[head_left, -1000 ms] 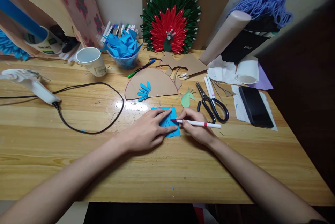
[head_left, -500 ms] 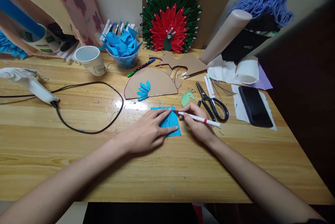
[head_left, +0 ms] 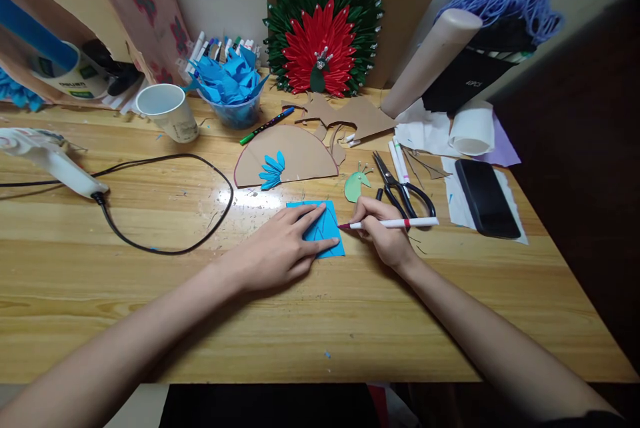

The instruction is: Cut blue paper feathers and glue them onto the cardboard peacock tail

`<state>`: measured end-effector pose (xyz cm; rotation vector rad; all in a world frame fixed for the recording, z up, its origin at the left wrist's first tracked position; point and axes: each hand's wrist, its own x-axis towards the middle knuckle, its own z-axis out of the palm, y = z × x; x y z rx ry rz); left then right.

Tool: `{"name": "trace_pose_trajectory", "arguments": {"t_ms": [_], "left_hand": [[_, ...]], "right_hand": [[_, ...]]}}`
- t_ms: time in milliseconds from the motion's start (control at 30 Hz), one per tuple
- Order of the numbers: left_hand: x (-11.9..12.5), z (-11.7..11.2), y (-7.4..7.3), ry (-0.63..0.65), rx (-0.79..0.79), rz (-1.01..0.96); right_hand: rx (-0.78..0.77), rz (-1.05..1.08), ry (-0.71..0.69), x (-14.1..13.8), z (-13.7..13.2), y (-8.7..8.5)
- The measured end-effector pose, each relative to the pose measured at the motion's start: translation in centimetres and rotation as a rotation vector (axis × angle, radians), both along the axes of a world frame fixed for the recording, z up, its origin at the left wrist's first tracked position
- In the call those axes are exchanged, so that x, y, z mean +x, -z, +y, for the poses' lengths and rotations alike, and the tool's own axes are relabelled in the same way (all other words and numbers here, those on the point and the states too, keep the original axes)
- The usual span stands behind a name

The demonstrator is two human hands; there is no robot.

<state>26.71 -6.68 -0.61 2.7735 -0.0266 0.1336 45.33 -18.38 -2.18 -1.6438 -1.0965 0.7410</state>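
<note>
**Roughly square blue sheet (head_left: 327,229) under left hand (head_left: 277,249), slim white marker with a red band (head_left: 424,222) in right hand (head_left: 384,233)**

Sheet: flat on the glossy wood-grain table (head_left: 250,341), mid-scene between the hands. Thin dark lines on it. Paper or cloth, can't tell.

Left hand: open, palm down, index and middle fingers spread in a V, both on the sheet.

Right hand: thumb and fingers pinch the marker close to its dark red tip, barrel pointing right. Tip sits at the sheet's right edge; can't tell if it touches.

Far of the sheet: tan cardboard half-disc (head_left: 307,156), purple line along its curve, fan of narrow pointed blue petals (head_left: 271,171) at its straight near edge. Right of that: flat pale-green bird-head cutout (head_left: 355,187) with pin-like crest, then metal scissors with black looped handles (head_left: 392,184).

Left side: white glue gun (head_left: 57,160), looped black cable (head_left: 232,188). Far side: white paper cup (head_left: 174,120), clear plastic tub (head_left: 235,116) heaped with pointed blue scraps (head_left: 227,80), upright fan-shaped peacock (head_left: 325,35) in green and red petals, shiny bits on the tips.
</note>
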Motion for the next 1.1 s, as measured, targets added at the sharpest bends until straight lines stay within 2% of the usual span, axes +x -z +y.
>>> {"name": "trace_pose_trajectory", "arguments": {"t_ms": [100,333,467,633,1100], "left_hand": [[0.01,0.02,0.04,-0.001,-0.009,-0.002],[-0.07,0.10,-0.06,0.018,-0.008,0.015],[-0.01,0.08,-0.21,0.019,-0.009,0.016],[0.07,0.04,-0.25,0.020,-0.015,0.011],[-0.17,0.06,-0.04,0.007,-0.040,0.007]], "right_hand": [[0.006,0.028,-0.011,0.15,-0.13,-0.01],[0.082,0.256,-0.077,0.03,-0.26,0.61],[0.018,0.165,-0.182,-0.28,-0.29,0.66],[-0.039,-0.035,-0.233,-0.53,-0.27,0.31],[-0.005,-0.010,-0.075,0.33,-0.40,-0.18]]}}
